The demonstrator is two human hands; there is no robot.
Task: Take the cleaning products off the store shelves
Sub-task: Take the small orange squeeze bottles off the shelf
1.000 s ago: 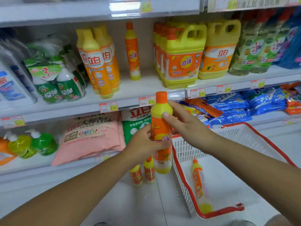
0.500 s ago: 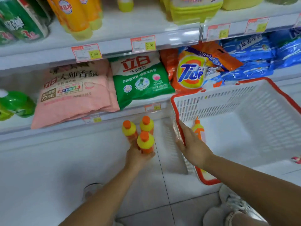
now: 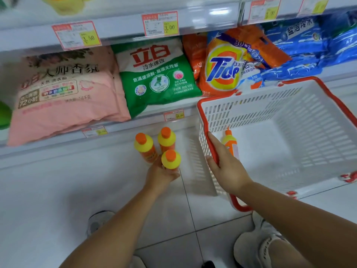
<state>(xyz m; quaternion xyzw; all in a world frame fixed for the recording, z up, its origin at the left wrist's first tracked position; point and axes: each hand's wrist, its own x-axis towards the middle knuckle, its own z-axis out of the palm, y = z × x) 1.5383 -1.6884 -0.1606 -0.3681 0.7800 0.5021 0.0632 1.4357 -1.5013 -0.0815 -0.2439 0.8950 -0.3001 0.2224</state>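
Left hand grip: the left hand (image 3: 161,176) has its fingers curled round the lower body of a yellow bottle (image 3: 171,160) with an orange cap, clamped on it from below and behind.
Bottle axis: upright, cap pointing up toward the camera. Its base is hidden by the hand, so I cannot tell whether it sits on the floor (image 3: 173,219) yet.
Right hand grip: the right hand (image 3: 227,169) holds the near left rim of the basket (image 3: 241,113), thumb outside and fingers over the red edge.
Key relation: the basket lies directly to the right of the held bottle, just beside it, with its side wall between them. The left hand has the bottle, and the right hand is the one nearer the basket.
Neighbours: two matching bottles stand upright just beyond the grip, the left bottle (image 3: 144,146) and the far bottle (image 3: 166,139), close enough that a tilt would likely knock them.
Inside the basket: one more bottle, the basket bottle (image 3: 229,141), lies on its side against the left wall, cap away from the person.
Next move, as a guess: either let go beside the pair, or lift straight up and carry right over the rim.
Shelf behind: a pink bag (image 3: 65,101), a green bag (image 3: 158,80), an orange bag (image 3: 222,68) and blue bags (image 3: 301,49) are not yet taken.
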